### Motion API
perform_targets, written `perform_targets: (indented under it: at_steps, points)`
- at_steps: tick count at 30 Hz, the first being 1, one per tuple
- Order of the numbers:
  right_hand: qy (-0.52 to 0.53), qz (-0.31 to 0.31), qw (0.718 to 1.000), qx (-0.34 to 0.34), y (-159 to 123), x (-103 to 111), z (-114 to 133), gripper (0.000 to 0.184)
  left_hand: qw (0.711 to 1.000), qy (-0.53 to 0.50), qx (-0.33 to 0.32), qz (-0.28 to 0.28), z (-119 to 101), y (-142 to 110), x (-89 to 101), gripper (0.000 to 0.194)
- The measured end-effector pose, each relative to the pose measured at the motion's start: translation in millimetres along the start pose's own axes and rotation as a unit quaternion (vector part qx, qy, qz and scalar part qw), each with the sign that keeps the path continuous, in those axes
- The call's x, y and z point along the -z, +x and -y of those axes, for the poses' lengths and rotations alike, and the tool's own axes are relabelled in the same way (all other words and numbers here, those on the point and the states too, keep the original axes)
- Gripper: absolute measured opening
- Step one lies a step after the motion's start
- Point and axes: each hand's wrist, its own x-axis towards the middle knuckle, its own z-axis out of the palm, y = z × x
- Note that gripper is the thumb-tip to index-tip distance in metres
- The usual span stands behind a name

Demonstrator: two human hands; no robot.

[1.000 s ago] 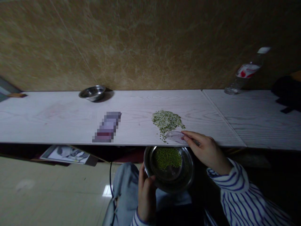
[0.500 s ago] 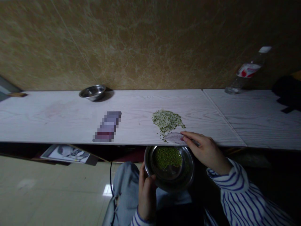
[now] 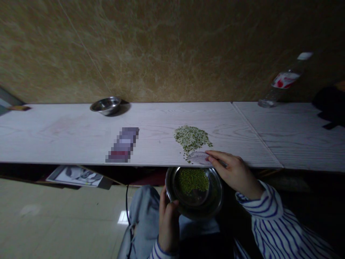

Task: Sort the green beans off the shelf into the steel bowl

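Observation:
My left hand (image 3: 169,219) is closed on the left rim of a steel bowl (image 3: 219,201), tilted below the front edge of the table. Small green beans (image 3: 193,180), which look like mung beans, lie in its upper part. Between thumb and fingers, my right hand (image 3: 234,172) pinches a thin, clear, curved plastic piece (image 3: 198,157) whose exact kind I cannot tell. It rests low on the tabletop near the edge, just above the bowl. Touching or close to its far side is a patch of scattered green beans (image 3: 192,137).
A smaller steel bowl (image 3: 106,106) stands by the wall on the white table (image 3: 67,140). A blurred-out flat object (image 3: 124,144) lies left of the beans. At the right are a clear bottle (image 3: 285,79) and a dark item (image 3: 330,104). A picture-topped box (image 3: 77,176) sits underneath.
My right hand and the clear plastic piece have shifted very slightly left. My left hand and the bowl stay in place, and the bean patch looks the same.

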Motion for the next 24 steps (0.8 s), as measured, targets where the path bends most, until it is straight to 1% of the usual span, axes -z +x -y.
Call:
perform_targets:
  at_steps: [7,14,18,24]
  points:
    - [-0.003,-0.021,1.0,-0.017,2.5,0.0,-1.9,0.029,1.0,0.016,-0.007,-0.005,-3.0,-0.7,-2.1,0.051]
    - [0.0,-0.014,1.0,-0.009,3.5,-3.3,0.0,0.029,1.0,0.016,-0.007,-0.015,-2.4,0.7,-0.8,0.053]
    - [-0.001,-0.004,1.0,-0.008,2.2,-5.1,-0.9,0.028,1.0,0.001,-0.003,-0.008,-0.9,0.9,1.9,0.055]
    - [0.006,-0.003,1.0,-0.004,4.9,-7.2,1.2,0.029,1.0,0.009,-0.019,-0.003,-0.4,1.7,2.6,0.053]
